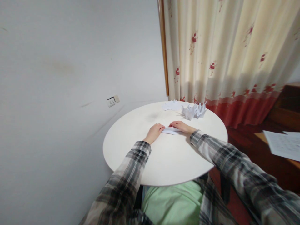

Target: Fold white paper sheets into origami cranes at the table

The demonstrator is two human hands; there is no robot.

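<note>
A folded paper [172,131] lies on the round white table [127,150], a little right of its middle, between the two hands. The left hand [154,132] grasps its left end with bent fingers; the right hand [180,125] grasps it at the far right part, the wrist coming in from the right. Whether the fingertips pinch the layers or press them down is too small to tell.

The piece is already brought down to a long, narrow, flat strip with an angled near edge, so I judge it to be partly folded, not yet a standing form. Beyond the right hand, near the far right rim, a cluster of pointed paper shapes [194,111] stands fully formed. Just left of them, by the far rim, lie flatter white papers [172,105]; whether they are unfolded cannot be made out.

For moving, the widest stretch of tabletop runs to the left and near side of the hands. The right side is tighter: the right forearm crosses the near right rim, and the paper shapes limit reach on the far right. The wall [70,131] stands close along the table's far left edge, and the curtain [225,56] hangs behind the far right.
</note>
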